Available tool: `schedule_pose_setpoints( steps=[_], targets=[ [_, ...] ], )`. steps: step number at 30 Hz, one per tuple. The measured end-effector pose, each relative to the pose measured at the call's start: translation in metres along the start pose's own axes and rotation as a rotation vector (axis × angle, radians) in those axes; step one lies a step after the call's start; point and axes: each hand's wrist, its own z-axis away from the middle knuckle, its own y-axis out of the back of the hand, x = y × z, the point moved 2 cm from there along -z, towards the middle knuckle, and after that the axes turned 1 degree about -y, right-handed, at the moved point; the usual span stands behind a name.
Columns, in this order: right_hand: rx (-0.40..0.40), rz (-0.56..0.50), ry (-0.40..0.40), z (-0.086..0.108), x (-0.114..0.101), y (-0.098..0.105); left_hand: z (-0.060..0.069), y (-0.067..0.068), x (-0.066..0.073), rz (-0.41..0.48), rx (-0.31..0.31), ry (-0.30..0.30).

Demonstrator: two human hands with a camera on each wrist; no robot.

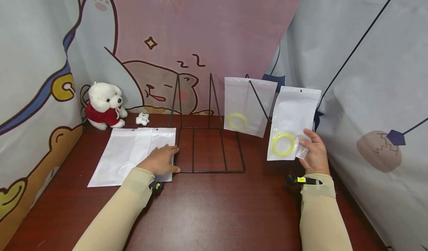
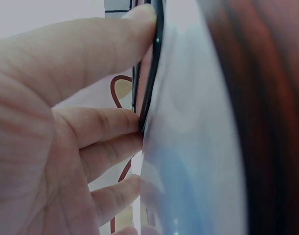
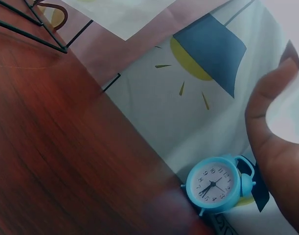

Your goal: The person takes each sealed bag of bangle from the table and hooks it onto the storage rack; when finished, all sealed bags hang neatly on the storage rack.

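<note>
My right hand pinches the lower right edge of a white zip bag, raised upright at the right, with a yellow ring showing through its front. Left of it, a similar zip bag with another yellow ring hangs on a prong of the black wire rack. My left hand has its fingers and thumb extended against the rack's left base wire, over flat white zip bags. Up close, the left fingertips touch the black rod.
A white plush dog in red and a small white figure sit at the back left. In the right wrist view, a blue alarm clock stands by the table's edge. Printed curtains surround the brown table.
</note>
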Motion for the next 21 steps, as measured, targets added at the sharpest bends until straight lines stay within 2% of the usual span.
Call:
schedule_pose_setpoints(
  steps=[9,17,21],
  targets=[
    [-0.104,0.150,-0.064,0.003,0.001,-0.008,0.001,0.000,0.001,0.012,0.003,0.001],
    [-0.124,0.316,-0.106,0.006,-0.001,-0.026,0.000,-0.001,-0.001,0.007,0.003,0.001],
    [-0.106,0.372,-0.082,0.006,0.000,-0.032,0.000,0.000,0.000,0.007,0.002,0.005]
  ],
)
